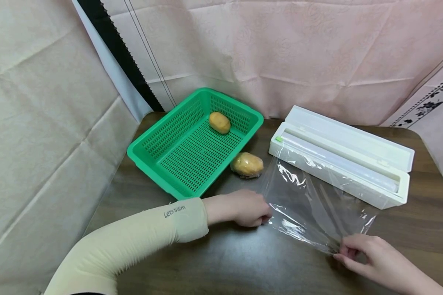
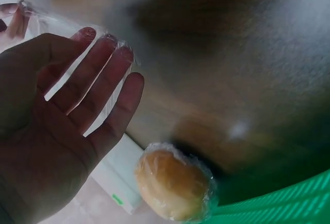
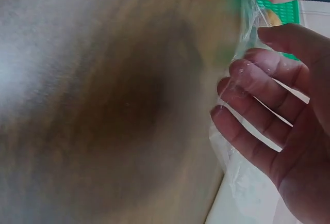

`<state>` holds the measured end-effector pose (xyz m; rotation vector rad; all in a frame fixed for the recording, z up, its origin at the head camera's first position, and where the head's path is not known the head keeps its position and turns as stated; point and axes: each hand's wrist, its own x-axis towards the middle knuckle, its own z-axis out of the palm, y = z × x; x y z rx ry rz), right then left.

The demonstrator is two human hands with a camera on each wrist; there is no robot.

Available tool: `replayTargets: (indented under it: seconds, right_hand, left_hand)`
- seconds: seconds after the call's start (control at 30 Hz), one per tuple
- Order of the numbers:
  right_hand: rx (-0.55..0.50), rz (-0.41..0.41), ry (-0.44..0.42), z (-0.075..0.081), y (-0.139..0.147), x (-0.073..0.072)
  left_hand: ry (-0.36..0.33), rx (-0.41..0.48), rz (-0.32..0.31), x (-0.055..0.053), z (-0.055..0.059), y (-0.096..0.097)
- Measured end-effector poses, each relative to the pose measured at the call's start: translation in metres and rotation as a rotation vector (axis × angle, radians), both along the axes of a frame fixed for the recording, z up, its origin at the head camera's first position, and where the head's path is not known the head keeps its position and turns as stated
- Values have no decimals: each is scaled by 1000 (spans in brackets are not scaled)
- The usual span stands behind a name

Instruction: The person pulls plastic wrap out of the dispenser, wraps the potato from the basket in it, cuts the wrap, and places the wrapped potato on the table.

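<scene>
Clear plastic wrap [image 1: 302, 200] stretches from a white dispenser box [image 1: 339, 164] toward me, over the dark tabletop. My left hand [image 1: 249, 208] holds its left front corner; in the left wrist view the film lies at that hand's fingertips [image 2: 122, 53], thumb close to the index finger. At the right front edge my right hand [image 1: 373, 260] pinches the film between thumb and fingers. The right wrist view shows the sheet across those fingertips [image 3: 242, 69]. A film-wrapped potato [image 1: 247, 164] sits just beyond my left hand, beside the green basket [image 1: 155, 172].
One bare potato [image 1: 219, 123] lies inside the green basket at its far end. The dispenser's lid [image 1: 350, 137] stands raised at the back, with the film roll [image 1: 339, 162] in the box. Light cloth [image 1: 280, 49] hangs behind the table.
</scene>
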<state>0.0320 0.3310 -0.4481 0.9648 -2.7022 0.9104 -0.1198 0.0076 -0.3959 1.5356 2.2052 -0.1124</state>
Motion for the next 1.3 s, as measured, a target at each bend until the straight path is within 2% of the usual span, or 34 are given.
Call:
replayTargets:
  seconds: [0.13, 0.3, 0.47, 0.6, 0.83, 1.0, 1.1, 1.2, 1.3]
  right_hand:
    - [59, 4, 70, -2, -1, 2]
    - [99, -34, 92, -1, -1, 5]
    - [25, -42, 80, 0, 1, 9]
    - [-44, -24, 78, -1, 1, 11]
    - [-39, -1, 59, -8, 0, 15]
    - [-27, -1, 13, -10, -2, 15]
    - [-81, -21, -55, -10, 1, 15]
    - [-176, -100, -199, -7, 7, 16]
    - [-248, -178, -311, -4, 15, 16]
  left_hand:
    - [61, -4, -13, 4, -6, -1]
    - [113, -19, -14, 6, -9, -5]
    - [91, -27, 3, 5, -9, -9]
    - [102, -7, 27, 3, -10, -11]
    - [159, 34, 53, 3, -19, -9]
    - [257, 66, 31, 6, -24, -7]
    - [306, 73, 18, 7, -26, -6]
    - [299, 62, 18, 7, -26, -5]
    - [259, 42, 32, 6, -25, -6]
